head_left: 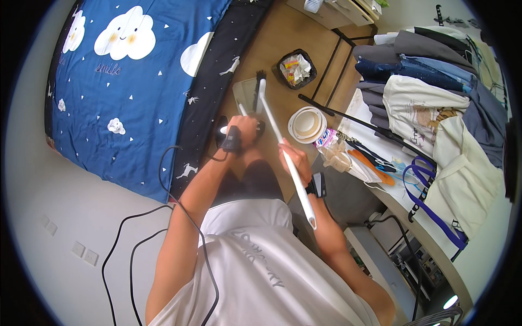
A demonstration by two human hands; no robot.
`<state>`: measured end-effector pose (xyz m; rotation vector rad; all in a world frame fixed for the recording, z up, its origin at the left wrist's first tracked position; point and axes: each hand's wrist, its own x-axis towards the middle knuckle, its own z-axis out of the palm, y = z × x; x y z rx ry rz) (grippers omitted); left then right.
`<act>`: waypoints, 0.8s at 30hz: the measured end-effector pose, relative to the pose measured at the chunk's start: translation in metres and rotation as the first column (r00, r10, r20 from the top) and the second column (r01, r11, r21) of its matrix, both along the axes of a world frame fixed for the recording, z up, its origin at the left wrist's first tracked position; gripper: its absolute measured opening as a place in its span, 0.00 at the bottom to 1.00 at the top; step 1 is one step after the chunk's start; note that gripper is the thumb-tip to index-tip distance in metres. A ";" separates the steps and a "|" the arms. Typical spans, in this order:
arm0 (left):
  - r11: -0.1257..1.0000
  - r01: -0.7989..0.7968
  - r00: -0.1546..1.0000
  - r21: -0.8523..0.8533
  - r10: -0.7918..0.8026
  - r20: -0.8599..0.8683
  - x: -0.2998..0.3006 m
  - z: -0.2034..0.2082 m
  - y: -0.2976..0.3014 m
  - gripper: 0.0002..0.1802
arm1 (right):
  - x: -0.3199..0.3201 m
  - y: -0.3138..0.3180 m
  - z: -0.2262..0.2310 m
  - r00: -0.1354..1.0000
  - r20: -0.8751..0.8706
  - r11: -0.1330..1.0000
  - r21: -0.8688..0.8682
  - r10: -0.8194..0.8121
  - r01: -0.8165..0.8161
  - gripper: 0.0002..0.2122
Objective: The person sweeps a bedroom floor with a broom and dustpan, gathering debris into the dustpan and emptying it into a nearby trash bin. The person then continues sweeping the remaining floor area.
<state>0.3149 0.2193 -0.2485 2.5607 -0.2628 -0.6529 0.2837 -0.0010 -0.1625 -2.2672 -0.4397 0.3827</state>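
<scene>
My left hand (pixel 246 129) is closed around the handle of a pale dustpan (pixel 244 91) that lies at floor level beside the bed. In my right hand (pixel 297 161) I grip the long white handle of a hand broom (pixel 275 120). Its dark bristles rest at the dustpan's right side; I cannot tell whether they touch it. Both wrists wear dark devices with black cables. My feet are partly hidden under my left hand.
A bed with a blue cloud-print cover (pixel 141 87) borders the left. Close on the right stand a black waste bin (pixel 281 77) with crumpled litter, stacked pale basins (pixel 292 126) and a metal-framed rack (pixel 340 49). Clothes (pixel 418 103) and small items crowd the far right.
</scene>
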 end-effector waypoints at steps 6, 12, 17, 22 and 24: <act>1.000 -0.006 1.000 0.017 0.006 0.004 -0.002 -0.002 -0.004 0.08 | 0.034 -0.022 -0.042 0.999 -0.037 1.000 -0.004 0.022 -0.022 0.08; 1.000 -0.007 0.999 -0.004 0.008 0.034 -0.004 -0.001 0.000 0.08 | 0.029 0.004 -0.106 0.994 -0.061 0.996 0.015 0.089 -0.089 0.09; 1.000 0.010 1.000 -0.001 -0.010 0.012 -0.004 -0.001 0.000 0.07 | -0.011 0.027 -0.106 0.973 -0.017 0.970 0.084 0.228 -0.226 0.10; 1.000 0.005 0.999 -0.017 -0.005 0.035 -0.004 -0.003 0.001 0.07 | -0.024 0.014 -0.058 0.978 0.011 0.977 0.029 0.210 -0.211 0.12; 1.000 -0.003 1.000 -0.023 0.004 0.030 -0.005 -0.002 0.003 0.07 | -0.027 0.004 -0.033 0.988 -0.102 0.992 0.057 0.115 -0.109 0.11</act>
